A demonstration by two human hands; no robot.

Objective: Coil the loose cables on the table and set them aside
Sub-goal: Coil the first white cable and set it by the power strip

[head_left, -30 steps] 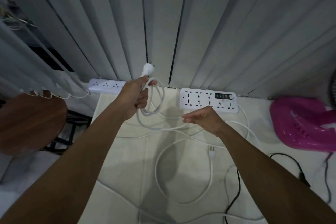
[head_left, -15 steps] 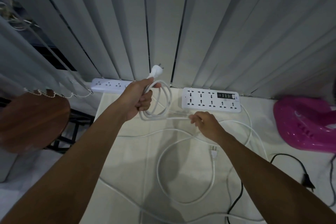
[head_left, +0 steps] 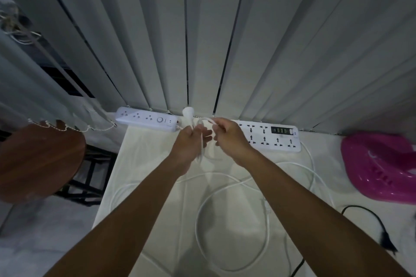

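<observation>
While my left hand (head_left: 188, 144) is closed around a small bundle of white cable (head_left: 234, 189) loops with the plug (head_left: 188, 114) sticking up at 12 o'clock, my right hand (head_left: 229, 139) pinches a strand of that cable just beside it. Most of the cable lies loose on the table (head_left: 155, 186) toward 6 o'clock, with two power strips (head_left: 146, 118) at the far edge. I see no container; a black cable (head_left: 369, 216) lies at 4 o'clock.

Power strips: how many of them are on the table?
2. One power strip lies at the far left edge; the other power strip lies far right of centre, just behind the right hand.
</observation>
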